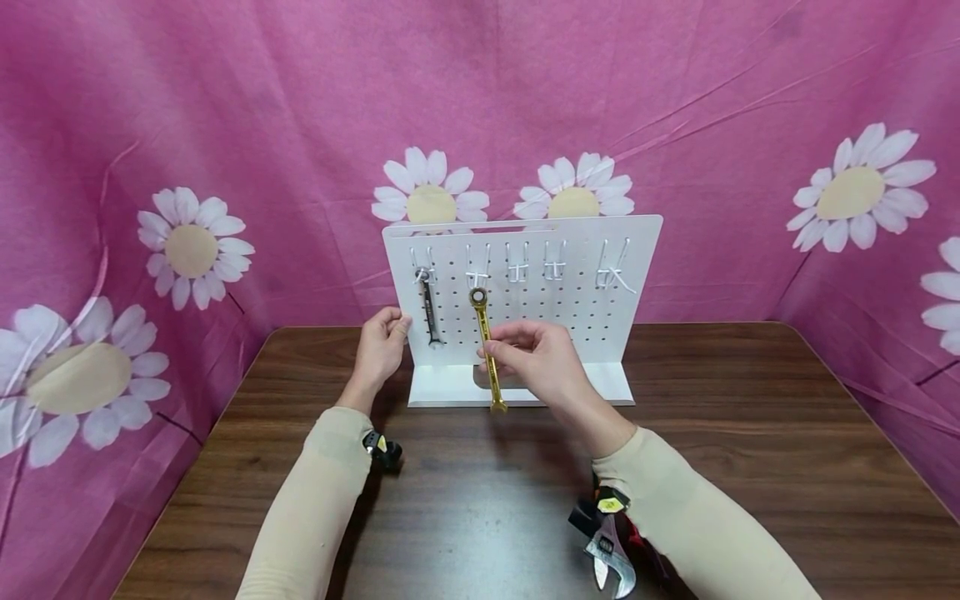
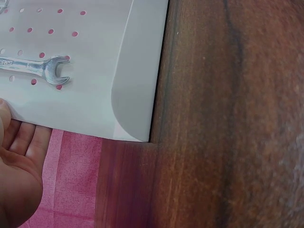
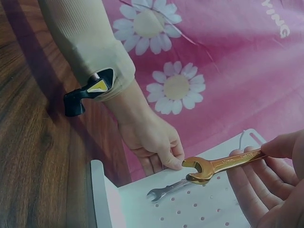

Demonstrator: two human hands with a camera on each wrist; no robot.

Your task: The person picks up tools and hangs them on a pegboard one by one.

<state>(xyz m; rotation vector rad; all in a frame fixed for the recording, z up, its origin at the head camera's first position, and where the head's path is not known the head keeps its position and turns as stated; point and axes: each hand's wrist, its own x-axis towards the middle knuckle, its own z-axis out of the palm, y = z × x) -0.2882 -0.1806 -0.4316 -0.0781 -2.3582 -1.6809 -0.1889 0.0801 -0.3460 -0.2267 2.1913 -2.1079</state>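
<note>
My right hand pinches a gold combination wrench between thumb and fingers, its ring end up, just below the second hook from the left. In the right wrist view the open end of the gold wrench points away from the palm. At the left edge of the white pegboard, my left hand grips the board, thumb in front and fingers behind. A silver combination wrench hangs from the leftmost hook; its open end shows in the left wrist view.
Several white hooks line the upper pegboard. An adjustable wrench lies on the brown table by my right forearm, with something red partly hidden beside it. Behind the board hangs a pink cloth with white flowers.
</note>
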